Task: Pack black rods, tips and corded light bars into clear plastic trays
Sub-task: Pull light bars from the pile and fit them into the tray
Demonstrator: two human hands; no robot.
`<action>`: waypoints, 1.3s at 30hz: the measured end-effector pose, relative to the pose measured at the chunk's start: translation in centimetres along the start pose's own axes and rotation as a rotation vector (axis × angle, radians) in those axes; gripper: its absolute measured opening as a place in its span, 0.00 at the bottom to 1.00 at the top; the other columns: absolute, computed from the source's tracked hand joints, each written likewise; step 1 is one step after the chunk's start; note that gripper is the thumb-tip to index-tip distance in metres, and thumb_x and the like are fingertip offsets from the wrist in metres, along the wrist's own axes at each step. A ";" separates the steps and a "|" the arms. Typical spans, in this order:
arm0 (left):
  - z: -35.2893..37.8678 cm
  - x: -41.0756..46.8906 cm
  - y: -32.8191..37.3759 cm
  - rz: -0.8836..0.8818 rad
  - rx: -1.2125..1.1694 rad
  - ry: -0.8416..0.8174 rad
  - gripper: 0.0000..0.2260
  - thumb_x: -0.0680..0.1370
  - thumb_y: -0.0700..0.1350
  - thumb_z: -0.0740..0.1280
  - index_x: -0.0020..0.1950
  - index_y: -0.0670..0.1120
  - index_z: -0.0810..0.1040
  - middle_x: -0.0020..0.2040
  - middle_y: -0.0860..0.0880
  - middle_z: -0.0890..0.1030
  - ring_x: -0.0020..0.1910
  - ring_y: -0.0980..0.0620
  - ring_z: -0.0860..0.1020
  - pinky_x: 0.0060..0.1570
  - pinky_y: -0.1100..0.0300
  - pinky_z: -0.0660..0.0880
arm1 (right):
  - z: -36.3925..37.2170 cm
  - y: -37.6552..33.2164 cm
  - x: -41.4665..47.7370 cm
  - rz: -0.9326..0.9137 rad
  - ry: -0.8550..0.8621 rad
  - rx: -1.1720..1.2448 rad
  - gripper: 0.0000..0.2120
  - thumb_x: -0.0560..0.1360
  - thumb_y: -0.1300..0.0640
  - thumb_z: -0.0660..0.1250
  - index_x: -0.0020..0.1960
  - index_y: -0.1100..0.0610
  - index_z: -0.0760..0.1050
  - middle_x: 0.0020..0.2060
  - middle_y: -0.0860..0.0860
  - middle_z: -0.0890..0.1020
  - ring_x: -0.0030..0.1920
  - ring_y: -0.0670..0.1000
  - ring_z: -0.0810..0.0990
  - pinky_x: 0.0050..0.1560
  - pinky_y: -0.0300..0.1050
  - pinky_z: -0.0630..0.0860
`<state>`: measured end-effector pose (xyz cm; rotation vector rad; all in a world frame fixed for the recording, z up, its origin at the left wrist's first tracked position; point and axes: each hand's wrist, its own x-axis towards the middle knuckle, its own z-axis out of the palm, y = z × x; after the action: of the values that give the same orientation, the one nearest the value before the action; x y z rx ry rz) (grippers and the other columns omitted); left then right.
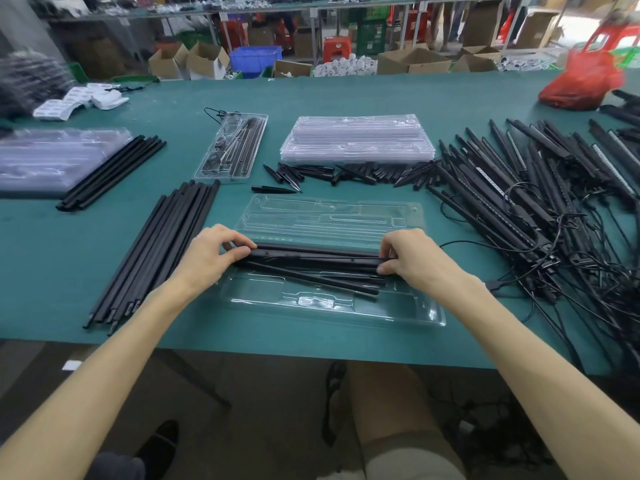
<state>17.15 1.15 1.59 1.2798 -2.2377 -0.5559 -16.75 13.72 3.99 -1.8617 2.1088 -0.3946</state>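
Observation:
An open clear plastic tray [332, 308] lies in front of me on the green table, its lid half [329, 216] folded away from me. Across its middle lies a bundle of black rods and light bars [311, 259]. My left hand [211, 252] grips the bundle's left end and my right hand [408, 256] grips its right end. One thin rod [322, 280] slants loose over the tray's near half. A cord [460, 244] trails from the right end toward the pile on the right.
Loose black rods [156, 251] lie left of the tray. Black tips [346, 173] are scattered behind it. A tangled heap of corded light bars [540, 202] fills the right. A stack of empty trays [356, 138], a packed tray [232, 147] and a red bag [581, 81] stand farther back.

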 end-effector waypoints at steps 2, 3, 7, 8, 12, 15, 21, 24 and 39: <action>0.1 -0.1 -0.2 0.005 -0.020 -0.008 0.07 0.77 0.42 0.73 0.49 0.55 0.85 0.46 0.52 0.80 0.46 0.56 0.75 0.49 0.58 0.68 | 0.2 -0.1 -0.1 -0.003 0.015 -0.026 0.10 0.74 0.56 0.75 0.52 0.58 0.78 0.48 0.54 0.79 0.49 0.58 0.78 0.51 0.51 0.76; 0.1 -0.2 -0.3 0.010 -0.025 -0.009 0.07 0.77 0.42 0.73 0.49 0.56 0.84 0.46 0.53 0.80 0.46 0.58 0.75 0.48 0.59 0.67 | 0.3 -0.1 -0.2 -0.006 0.024 -0.032 0.10 0.74 0.56 0.75 0.52 0.58 0.78 0.48 0.53 0.79 0.49 0.58 0.78 0.50 0.51 0.76; -0.3 -0.4 -0.8 0.009 -0.051 -0.016 0.10 0.77 0.41 0.72 0.49 0.58 0.83 0.47 0.54 0.82 0.50 0.61 0.75 0.48 0.65 0.69 | 0.4 -0.1 -0.6 -0.024 0.051 -0.024 0.09 0.75 0.56 0.74 0.50 0.57 0.77 0.45 0.50 0.77 0.48 0.56 0.77 0.48 0.50 0.75; -0.4 -0.4 -1.0 0.004 -0.062 -0.015 0.12 0.77 0.39 0.72 0.49 0.58 0.82 0.48 0.54 0.82 0.51 0.60 0.75 0.49 0.65 0.70 | 0.4 -0.1 -0.6 -0.027 0.059 -0.017 0.09 0.75 0.56 0.75 0.50 0.57 0.76 0.44 0.50 0.76 0.48 0.56 0.77 0.47 0.50 0.74; -0.2 -0.8 -1.0 -0.007 -0.084 0.022 0.14 0.77 0.35 0.72 0.50 0.55 0.83 0.47 0.55 0.82 0.51 0.56 0.77 0.51 0.63 0.71 | 0.5 0.1 -0.8 -0.033 0.075 0.008 0.08 0.74 0.56 0.75 0.49 0.56 0.76 0.43 0.48 0.75 0.48 0.55 0.76 0.47 0.49 0.74; -0.1 -0.9 -0.7 0.022 -0.052 0.044 0.13 0.77 0.36 0.72 0.50 0.55 0.82 0.47 0.59 0.82 0.51 0.61 0.77 0.51 0.66 0.71 | 0.7 0.2 -0.9 -0.039 0.083 0.008 0.08 0.75 0.56 0.74 0.49 0.55 0.76 0.43 0.47 0.74 0.48 0.54 0.75 0.48 0.49 0.73; -0.8 -1.1 -0.8 0.037 -0.041 0.036 0.12 0.76 0.39 0.74 0.49 0.58 0.82 0.46 0.60 0.83 0.51 0.60 0.77 0.53 0.63 0.70 | 1.0 0.2 -1.2 -0.063 0.114 0.010 0.09 0.76 0.55 0.72 0.53 0.55 0.76 0.44 0.46 0.73 0.49 0.51 0.73 0.50 0.50 0.73; -0.9 -1.2 -0.9 0.029 -0.056 0.049 0.13 0.75 0.39 0.74 0.49 0.58 0.82 0.48 0.59 0.82 0.51 0.59 0.76 0.53 0.60 0.71 | 0.9 0.2 -1.5 -0.075 0.119 0.013 0.07 0.76 0.55 0.72 0.52 0.54 0.76 0.42 0.45 0.72 0.48 0.51 0.73 0.50 0.51 0.74; -0.3 -1.9 -0.8 -0.122 -0.071 0.061 0.08 0.77 0.44 0.73 0.52 0.54 0.79 0.50 0.59 0.80 0.48 0.49 0.76 0.65 0.46 0.64 | 1.2 0.1 -1.5 -0.035 0.130 0.007 0.05 0.78 0.55 0.70 0.46 0.56 0.79 0.41 0.47 0.73 0.48 0.56 0.75 0.48 0.51 0.73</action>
<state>18.73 2.36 0.95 1.3851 -2.0815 -0.6267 -16.19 15.18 2.87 -1.9199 2.1563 -0.5438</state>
